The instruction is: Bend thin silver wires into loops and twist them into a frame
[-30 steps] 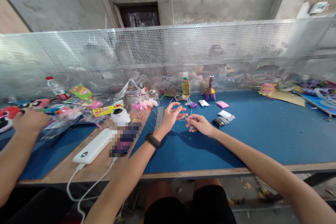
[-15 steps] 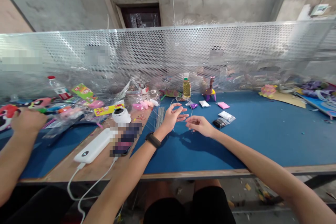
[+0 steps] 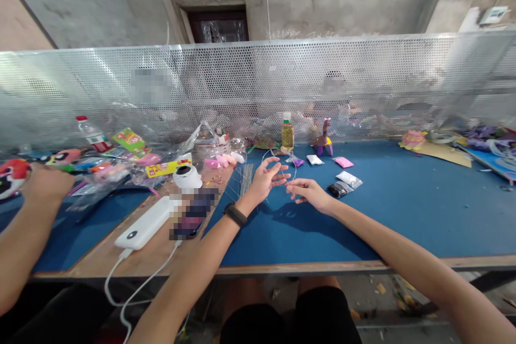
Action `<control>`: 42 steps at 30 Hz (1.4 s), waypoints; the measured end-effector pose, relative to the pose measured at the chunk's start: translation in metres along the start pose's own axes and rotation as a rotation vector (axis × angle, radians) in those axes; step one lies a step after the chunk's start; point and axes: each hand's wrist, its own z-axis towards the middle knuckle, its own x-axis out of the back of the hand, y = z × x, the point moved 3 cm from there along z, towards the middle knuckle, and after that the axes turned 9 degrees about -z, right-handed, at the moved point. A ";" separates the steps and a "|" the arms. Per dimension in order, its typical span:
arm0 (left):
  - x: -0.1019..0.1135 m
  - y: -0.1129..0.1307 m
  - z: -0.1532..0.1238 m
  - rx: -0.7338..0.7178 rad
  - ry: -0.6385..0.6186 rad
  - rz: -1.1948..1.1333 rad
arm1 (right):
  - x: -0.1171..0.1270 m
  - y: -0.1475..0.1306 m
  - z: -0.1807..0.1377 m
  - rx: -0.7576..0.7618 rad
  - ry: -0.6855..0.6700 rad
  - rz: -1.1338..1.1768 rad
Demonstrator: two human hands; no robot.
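Note:
Above the blue mat [image 3: 403, 209], my left hand [image 3: 264, 178] and my right hand [image 3: 308, 192] meet on a thin silvery wire [image 3: 282, 158] bent into a loop. The left hand's fingers are curled round one side of the loop, with a black band on that wrist. The right hand pinches the wire's other end between thumb and fingertips. A bundle of straight wires [image 3: 244, 177] lies on the mat just left of my left hand. Small packets, white [image 3: 347, 177], black [image 3: 334, 188] and pink [image 3: 342, 162], lie to the right of my hands.
A yellow bottle [image 3: 287, 133] and a purple figure [image 3: 323, 137] stand by the perforated metal screen [image 3: 258, 86]. At left lie a white power bank [image 3: 147, 223], a phone, a white round device [image 3: 185, 176] and plastic-bagged items. Another person's arm [image 3: 24, 226] reaches in at far left.
My hands have stayed in almost the same place, with small finger shifts on the wire loop. The view has drifted slightly.

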 end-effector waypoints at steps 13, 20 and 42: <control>-0.002 0.000 0.000 -0.017 -0.027 0.014 | 0.001 0.001 0.000 -0.014 -0.002 0.018; -0.005 0.003 -0.002 0.004 -0.015 -0.044 | 0.001 -0.004 -0.001 0.101 -0.025 -0.053; -0.008 -0.001 -0.002 0.122 -0.071 -0.075 | 0.003 -0.014 -0.008 0.563 0.108 -0.484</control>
